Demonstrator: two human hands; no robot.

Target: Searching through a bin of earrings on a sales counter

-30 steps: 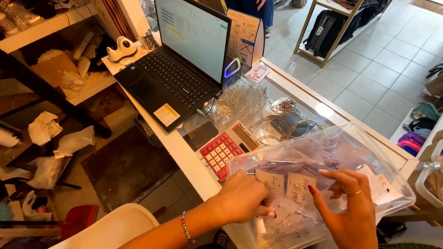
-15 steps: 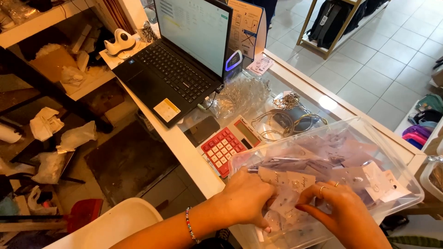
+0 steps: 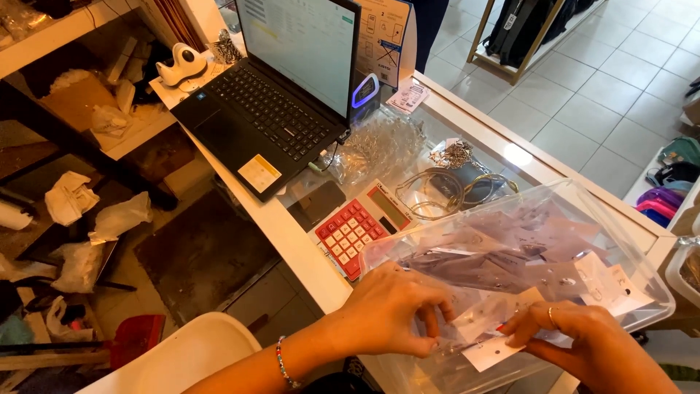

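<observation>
1. Fingers of the left hand [image 3: 390,310] were curled, thumb and forefinger pinched on the near corner of a small clear packet [image 3: 467,321] holding a white earring card. Bead bracelet [image 3: 283,362] at that wrist.
2. Right hand [image 3: 583,343], ring on one finger, was also closed in a pinch: its fingertips gripped the packet's other end, with a second white card [image 3: 490,353] sticking out just below them.
3. Packet sat between the two hands, touching both, over the near rim of a clear plastic bin [image 3: 627,241]. Its long axis ran roughly from 8 o'clock to 2 o'clock across the view.
4. From the left fingers the packet lay toward 3 o'clock; from the right fingers, toward 9 o'clock. Neither hand was clearly nearer; both held it.
5. Bin was filled with more carded jewellery in clear sleeves, piled loosely toward 1 o'clock of the hands.
6. At 11 o'clock of the bin: red calculator [image 3: 357,226] flat on the white counter [image 3: 292,241], touching the bin's edge or just beside it; could not tell which.
7. Farther toward 11 o'clock: open black laptop [image 3: 270,117], screen lit.
8. At 12 o'clock of the bin: bangles [image 3: 437,191] and crumpled clear bags [image 3: 379,146] on the glass top.
</observation>
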